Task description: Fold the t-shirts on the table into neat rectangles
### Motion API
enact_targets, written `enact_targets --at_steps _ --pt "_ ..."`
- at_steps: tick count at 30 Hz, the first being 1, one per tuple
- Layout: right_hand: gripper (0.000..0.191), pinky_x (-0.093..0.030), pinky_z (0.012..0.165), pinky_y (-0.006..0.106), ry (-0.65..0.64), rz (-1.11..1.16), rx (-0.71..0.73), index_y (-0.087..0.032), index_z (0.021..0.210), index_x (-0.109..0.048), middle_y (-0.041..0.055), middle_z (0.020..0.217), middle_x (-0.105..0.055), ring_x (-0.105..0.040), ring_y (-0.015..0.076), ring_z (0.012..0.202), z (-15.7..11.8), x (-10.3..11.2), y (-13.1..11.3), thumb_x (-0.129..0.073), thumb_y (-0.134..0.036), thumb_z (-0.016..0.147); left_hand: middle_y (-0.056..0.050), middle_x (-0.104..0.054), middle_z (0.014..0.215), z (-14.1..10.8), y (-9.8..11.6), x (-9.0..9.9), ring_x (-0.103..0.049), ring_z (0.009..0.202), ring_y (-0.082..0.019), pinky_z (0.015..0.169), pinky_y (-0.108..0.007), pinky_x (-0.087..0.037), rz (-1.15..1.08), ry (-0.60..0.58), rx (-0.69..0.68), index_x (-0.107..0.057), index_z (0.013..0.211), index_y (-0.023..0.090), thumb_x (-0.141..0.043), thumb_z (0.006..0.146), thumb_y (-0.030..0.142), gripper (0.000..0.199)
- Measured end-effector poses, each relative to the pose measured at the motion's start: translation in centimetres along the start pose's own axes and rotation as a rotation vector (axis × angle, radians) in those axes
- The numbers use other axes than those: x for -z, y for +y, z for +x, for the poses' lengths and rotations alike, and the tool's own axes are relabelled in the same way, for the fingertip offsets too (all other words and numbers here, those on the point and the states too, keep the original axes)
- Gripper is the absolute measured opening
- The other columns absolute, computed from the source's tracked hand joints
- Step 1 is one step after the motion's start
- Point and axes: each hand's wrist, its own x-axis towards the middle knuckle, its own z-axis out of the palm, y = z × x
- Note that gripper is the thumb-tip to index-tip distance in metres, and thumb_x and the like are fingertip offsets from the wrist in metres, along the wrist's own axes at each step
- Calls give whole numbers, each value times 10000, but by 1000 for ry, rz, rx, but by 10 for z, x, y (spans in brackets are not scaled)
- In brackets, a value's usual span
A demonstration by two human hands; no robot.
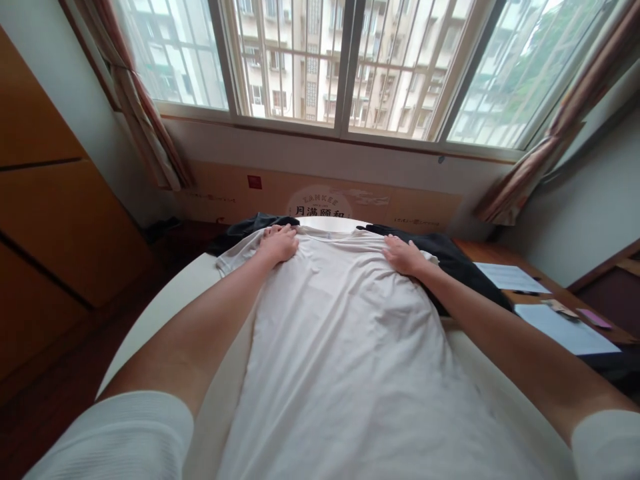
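On white table (173,298): white T-shirt (345,333) spread, collar (327,234) toward table's far edge. Left hand (280,244), right hand (403,254) on its shoulders; cannot tell whether pinching. Creases probably ease best with even, outward strokes.

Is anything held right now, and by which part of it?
The left hand and right hand lie on the shirt, one at each shoulder; whether the fingers grip it or just press cannot be told.
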Motion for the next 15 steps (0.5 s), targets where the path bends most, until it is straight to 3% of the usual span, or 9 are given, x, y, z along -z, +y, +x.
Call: enact_targets --at_steps 3,5,9,13,15 --pt "435 -413 1136 460 74 -49 -14 -165 1434 -597 186 1447 -654 -574 332 1377 -30 11 24 -458 -261 1032 -77 -281 1765 -3 1 0 -233 1601 -343 1292 -579 -183 -3 10 6 -474 1615 198 -299 1063 432 624" --pt "302 -472 1001 410 127 -94 -1 -173 1240 -685 162 1229 -747 -664 326 1208 -47 18 37 -512 -261 1009 -69 -285 1764 -5 2 0 -231 1604 -338 1293 -570 -196 -12 22 23 -477 1614 199 -298 1059 419 623" --pt "155 -454 885 368 225 -176 78 -185 955 -680 132 1057 -753 -670 301 1077 -66 27 49 -550 -255 1001 -65 -304 1757 -7 3 -1 -240 1604 -328 1292 -556 -214 -13 42 34 -501 1598 200 -312 1047 407 618" --pt "142 -439 857 356 326 -119 85 -184 941 -664 122 977 -743 -668 288 996 -74 38 50 -551 -250 998 -82 -323 1747 -7 1 0 -269 1590 -342 1284 -571 -237 -17 47 26 -512 1589 190 -320 1037 398 620" --pt "158 -436 802 335 294 -30 98 -188 929 -673 91 879 -736 -670 261 884 -79 43 52 -572 -292 992 -75 -322 1749 -6 0 -1 -267 1590 -340 1286 -571 -236 -29 47 32 -510 1590 196 -316 1036 402 622"
